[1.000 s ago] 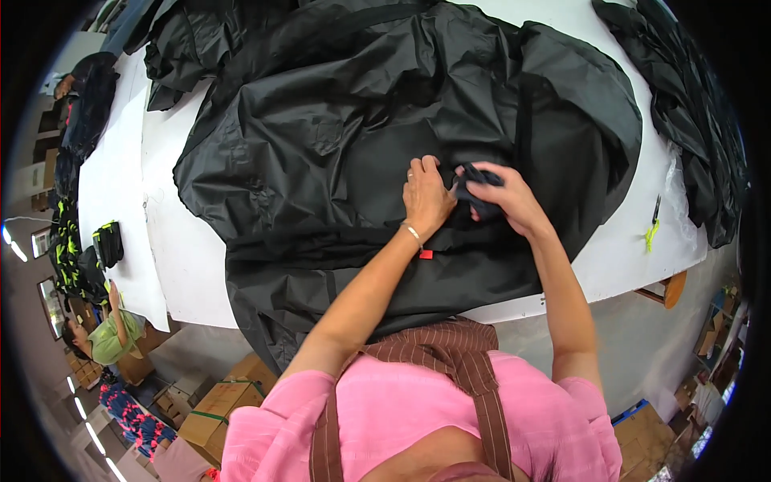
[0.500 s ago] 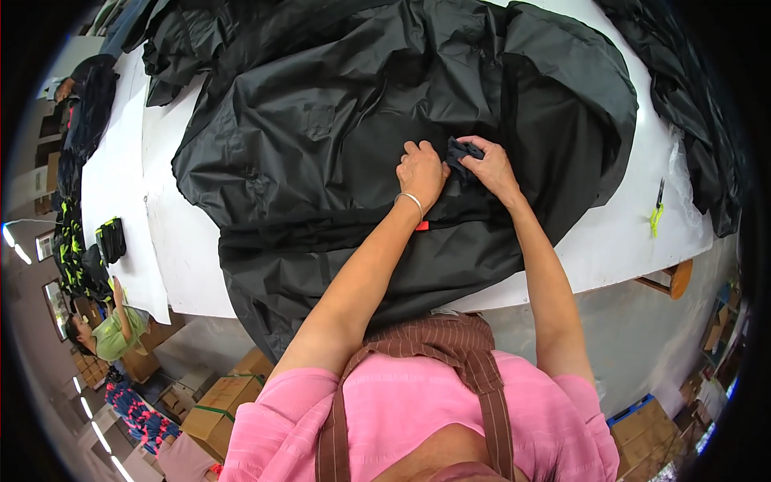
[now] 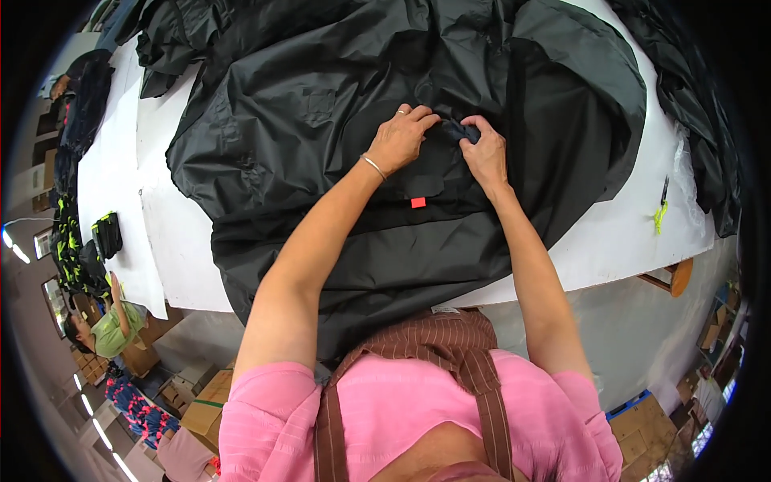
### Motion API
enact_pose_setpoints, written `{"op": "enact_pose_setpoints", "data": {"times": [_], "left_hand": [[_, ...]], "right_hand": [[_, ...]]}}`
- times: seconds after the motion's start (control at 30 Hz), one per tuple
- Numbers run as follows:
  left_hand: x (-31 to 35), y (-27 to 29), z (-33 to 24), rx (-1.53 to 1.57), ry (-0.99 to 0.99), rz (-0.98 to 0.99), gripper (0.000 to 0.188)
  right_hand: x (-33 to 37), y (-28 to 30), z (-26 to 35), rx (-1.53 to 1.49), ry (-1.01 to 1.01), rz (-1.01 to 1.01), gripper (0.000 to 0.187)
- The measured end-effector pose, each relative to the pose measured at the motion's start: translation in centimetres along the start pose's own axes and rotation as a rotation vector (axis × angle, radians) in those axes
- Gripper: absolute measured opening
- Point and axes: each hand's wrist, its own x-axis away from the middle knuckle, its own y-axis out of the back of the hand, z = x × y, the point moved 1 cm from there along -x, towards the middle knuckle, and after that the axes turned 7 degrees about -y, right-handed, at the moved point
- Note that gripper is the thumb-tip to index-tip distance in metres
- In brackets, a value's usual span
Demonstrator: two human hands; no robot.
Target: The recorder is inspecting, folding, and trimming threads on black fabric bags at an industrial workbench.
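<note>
A big piece of black, slightly shiny fabric [image 3: 273, 145], rumpled and sewn like a garment or cover, lies spread across the white table. Closed on a small bunched navy cloth [image 3: 463, 132] is my right hand [image 3: 487, 154], with thumb and fingers pressing it. My left hand [image 3: 401, 138], a bracelet at its wrist, rests just to the left, its fingertips pinched together over the black fabric. What lies between those fingertips is too small to make out. Below the hands a small red tag [image 3: 418, 202] sits on the fabric beside a dark flap.
On the white table [image 3: 598, 241] at right lie scissors [image 3: 660, 215] with a yellow-green handle. Clear plastic [image 3: 684, 173] and more black fabric [image 3: 699, 112] lie beyond. A black folded bundle [image 3: 107, 235] sits at left. Farther left, a person in green [image 3: 116, 329] is near cardboard boxes.
Both hands have moved up and away from me, the left also leftward. The red tag, partly covered by my left arm before, now shows fully with the dark flap.
</note>
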Motion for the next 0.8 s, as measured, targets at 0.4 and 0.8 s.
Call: {"op": "enact_pose_setpoints", "data": {"times": [0.4,0.8], "left_hand": [[-2.3,0.6,2.0,0.079,0.064,0.396,0.02],[-0.6,-0.3,2.9,0.412,0.176,0.232,0.016]], "right_hand": [[-0.2,0.7,0.7,-0.122,-0.265,0.136,0.026],[2.2,0.3,1.9,0.047,0.099,0.258,0.024]]}}
